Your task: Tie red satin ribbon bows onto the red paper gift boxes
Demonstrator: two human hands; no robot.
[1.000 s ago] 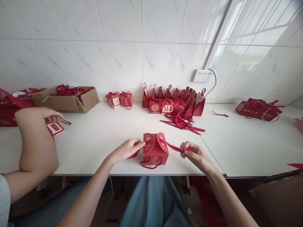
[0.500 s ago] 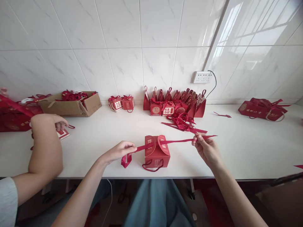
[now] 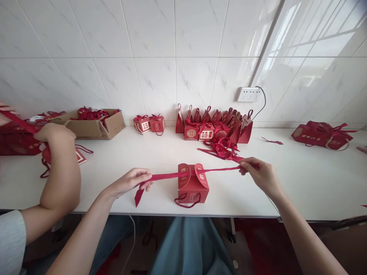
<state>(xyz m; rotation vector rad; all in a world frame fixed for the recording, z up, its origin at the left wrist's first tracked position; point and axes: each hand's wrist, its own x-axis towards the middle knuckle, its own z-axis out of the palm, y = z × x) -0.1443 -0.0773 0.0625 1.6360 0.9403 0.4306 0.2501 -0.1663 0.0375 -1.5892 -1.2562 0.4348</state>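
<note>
A red gift box (image 3: 192,191) with rounded top flaps and a twisted cord handle stands near the table's front edge. Through its top runs a dark red ribbon (image 3: 166,176), stretched out to both sides. My left hand (image 3: 130,182) is closed on the ribbon's left part, left of the box, with a short tail hanging below the fingers. Right of the box, my right hand (image 3: 258,172) pinches the other end. Both hands are off the box itself. Behind my right hand lies a heap of loose red ribbons (image 3: 222,149).
Small finished boxes (image 3: 206,131) and taller pouch-shaped ones stand against the tiled wall, with two more boxes (image 3: 149,124) to their left. A cardboard carton (image 3: 94,128) holds ribbons. On the left, a co-worker's arm (image 3: 61,172) reaches over red boxes. Another box (image 3: 321,135) lies at right.
My hands have moved farther apart, the left one leftward and the right one rightward. The ribbon's left side has lengthened, and its loop is now a straight tail. The co-worker's arm has shifted.
</note>
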